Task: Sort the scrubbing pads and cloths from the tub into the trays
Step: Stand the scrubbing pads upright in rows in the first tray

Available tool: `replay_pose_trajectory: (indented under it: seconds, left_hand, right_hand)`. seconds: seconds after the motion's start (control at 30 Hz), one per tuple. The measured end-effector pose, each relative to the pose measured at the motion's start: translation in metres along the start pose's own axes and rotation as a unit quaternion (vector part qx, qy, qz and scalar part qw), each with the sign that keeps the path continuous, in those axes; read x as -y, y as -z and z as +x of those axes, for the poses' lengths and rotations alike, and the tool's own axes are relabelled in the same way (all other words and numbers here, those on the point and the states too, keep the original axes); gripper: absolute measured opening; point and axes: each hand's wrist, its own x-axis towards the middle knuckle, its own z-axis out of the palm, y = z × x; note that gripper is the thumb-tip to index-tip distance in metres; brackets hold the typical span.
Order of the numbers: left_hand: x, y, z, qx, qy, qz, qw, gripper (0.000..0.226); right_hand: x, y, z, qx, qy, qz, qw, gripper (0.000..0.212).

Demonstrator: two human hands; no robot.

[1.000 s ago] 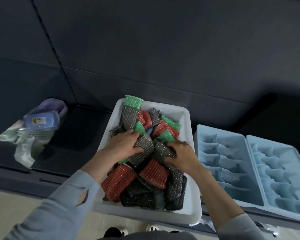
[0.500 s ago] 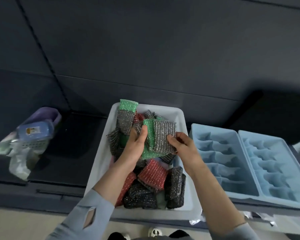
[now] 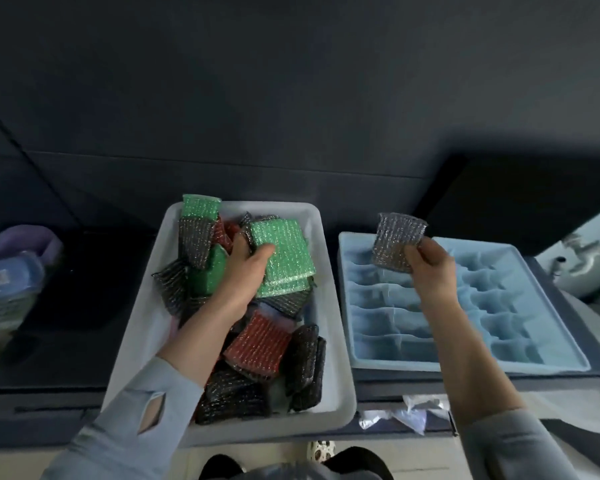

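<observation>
Grey pad (image 3: pixel 398 242) carried out of tub (image 3: pixel 146 327) toward 3 o'clock, now pinched by right hand (image 3: pixel 430 268) over blue tray (image 3: pixel 555 327). Green pad (image 3: pixel 284 261) gripped by left hand (image 3: pixel 243 271) above tub. Placement judged imminent.

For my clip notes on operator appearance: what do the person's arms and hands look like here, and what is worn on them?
Both hands, left hand and right hand, are bare: no gloves, rings or watch visible. Both forearms are bare too, with light grey-blue long sleeves pushed back toward the elbows. The left sleeve has a diamond-shaped slit opening in the fabric; the right sleeve shows plain fabric, with no markings visible.
</observation>
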Motion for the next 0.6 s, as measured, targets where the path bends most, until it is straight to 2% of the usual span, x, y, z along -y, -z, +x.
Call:
replay_pose_trajectory:
  seconds: [0.07, 0.13, 0.23, 0.27, 0.33, 0.4, 0.43, 0.5, 0.6]
  left_hand:
    - [-0.007, -0.012, 0.005, -0.012, 0.005, -0.017, 1.000, 0.064]
    - [-0.013, -0.025, 0.011, -0.017, 0.010, -0.024, 1.000, 0.065]
    - [-0.018, -0.042, 0.020, -0.037, 0.023, -0.044, 0.998, 0.065]
    - [-0.020, -0.048, 0.023, -0.050, 0.029, -0.051, 0.997, 0.056]
    - [-0.022, -0.057, 0.028, -0.066, 0.052, -0.050, 0.995, 0.021]
    - [-0.026, -0.064, 0.028, -0.075, 0.065, -0.052, 0.994, 0.014]
    - [-0.025, -0.066, 0.030, -0.077, 0.065, -0.060, 0.993, 0.026]
    - [-0.025, -0.069, 0.033, -0.089, 0.069, -0.065, 0.991, 0.072]
    - [-0.021, -0.072, 0.038, -0.099, 0.064, -0.071, 0.990, 0.084]
  right_hand:
    - [-0.015, 0.003, 0.030, -0.001, 0.066, -0.172, 0.983, 0.011]
    - [-0.023, -0.003, 0.055, 0.015, 0.145, -0.257, 0.955, 0.019]
    - [-0.030, -0.021, 0.078, 0.058, 0.218, -0.309, 0.924, 0.026]
    - [-0.032, -0.027, 0.082, 0.070, 0.234, -0.321, 0.915, 0.026]
    - [-0.034, -0.038, 0.091, 0.098, 0.269, -0.331, 0.899, 0.025]
    - [-0.036, -0.050, 0.101, 0.125, 0.300, -0.326, 0.888, 0.025]
    - [-0.037, -0.055, 0.104, 0.136, 0.316, -0.321, 0.883, 0.023]
    - [-0.039, -0.066, 0.110, 0.151, 0.338, -0.311, 0.876, 0.019]
    - [-0.039, -0.073, 0.113, 0.144, 0.341, -0.291, 0.882, 0.020]
